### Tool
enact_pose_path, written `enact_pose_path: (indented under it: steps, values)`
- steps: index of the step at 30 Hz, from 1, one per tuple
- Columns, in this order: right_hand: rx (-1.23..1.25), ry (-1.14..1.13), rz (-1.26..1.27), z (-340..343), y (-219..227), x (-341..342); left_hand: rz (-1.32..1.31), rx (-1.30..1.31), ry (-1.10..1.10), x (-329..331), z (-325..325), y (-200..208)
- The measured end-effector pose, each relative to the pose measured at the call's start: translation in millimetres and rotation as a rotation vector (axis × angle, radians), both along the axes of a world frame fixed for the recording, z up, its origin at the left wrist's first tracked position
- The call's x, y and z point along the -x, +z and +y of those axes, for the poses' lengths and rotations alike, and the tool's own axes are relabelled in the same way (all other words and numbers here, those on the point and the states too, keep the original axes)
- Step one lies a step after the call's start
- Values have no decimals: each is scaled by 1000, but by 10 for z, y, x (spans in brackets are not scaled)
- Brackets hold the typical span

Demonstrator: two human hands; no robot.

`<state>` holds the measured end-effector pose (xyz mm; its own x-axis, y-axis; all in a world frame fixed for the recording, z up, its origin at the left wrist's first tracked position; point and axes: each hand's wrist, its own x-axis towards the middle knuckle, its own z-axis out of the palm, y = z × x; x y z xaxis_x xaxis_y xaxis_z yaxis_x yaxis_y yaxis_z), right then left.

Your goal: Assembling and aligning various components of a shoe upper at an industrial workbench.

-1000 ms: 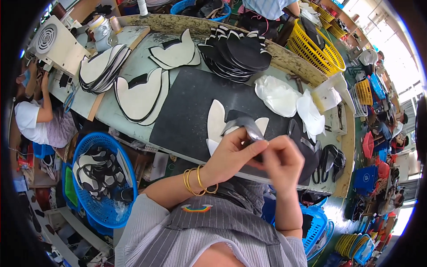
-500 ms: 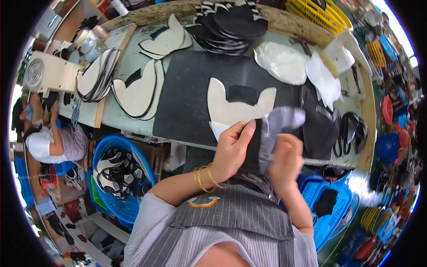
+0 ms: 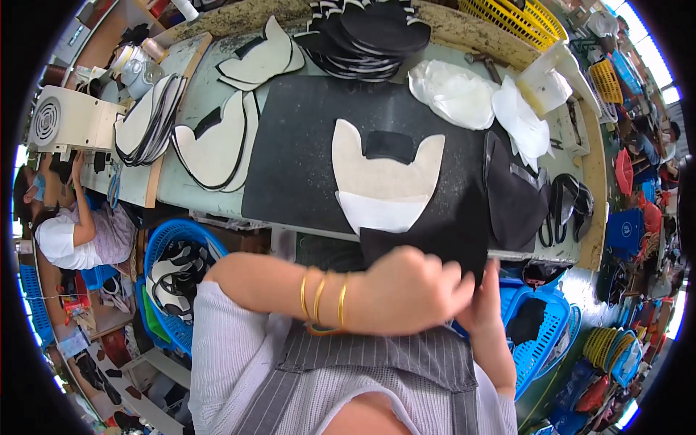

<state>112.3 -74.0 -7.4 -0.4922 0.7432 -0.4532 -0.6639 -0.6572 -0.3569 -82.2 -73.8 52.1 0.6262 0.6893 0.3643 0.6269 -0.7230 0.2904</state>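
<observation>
both hands have been pulled down and in toward the body since approx half a sec ago, when they were held up over the front of the black mat (image 3: 304, 145). the left hand (image 3: 409, 290) is now seen curled into a loose fist, fingers pressed together round the near edge of a black fabric piece (image 3: 428, 235), which is pinched there. the right hand (image 3: 482, 301) is mostly hidden behind the left; only a couple of fingers can be made out touching the same piece from below, so whether it's pinching or just propping can't be told.

the black piece has been dragged w/ the hands: it's now draped over the front edge of the tabletop (image 3: 196, 188), its upper part lying just below the cream cut-out (image 3: 384, 174) w/ the small black patch on top, which is left flat on the mat, apparently unmoved.

judging by that, the piece is prob being worked at its edge close to the body rather than laid on the mat.

also around: a stack of black pieces (image 3: 370, 32) at the far side, white-and-black pieces (image 3: 210, 138) to the left, a blue basket (image 3: 163, 243) under the tabletop, a co-worker at far left.
</observation>
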Motion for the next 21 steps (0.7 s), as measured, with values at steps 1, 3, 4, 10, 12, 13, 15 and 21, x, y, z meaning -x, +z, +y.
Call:
enact_pose_path:
  steps: [1, 3, 4, 10, 12, 13, 15, 21]
  values:
    - [76, 92, 132, 190, -20, 102, -144, 41, -35, 20, -112, 32]
    - [148, 170, 210, 399, -13, 222, -397, 74, 30, 203, -230, 7]
    - [146, 156, 153, 448, 30, 267, -513, 69, 137, 360, -266, -62]
    - [54, 220, 218, 461, 196, 476, -1233, 1803, 280, 459, -378, -776]
    - [95, 194, 74, 455, 137, 484, -2237, 1773, 35, 422, -198, -791]
    - [125, 166, 34, 464, 96, 488, -2092, 1556, 394, 449, -74, -693]
    - [33, 167, -171, 567, -79, 462, -1951, 1340, 449, 576, 46, -867]
    - [-661, 157, -903, 942, -457, 760, -1335, 667, 765, 940, 445, -1218]
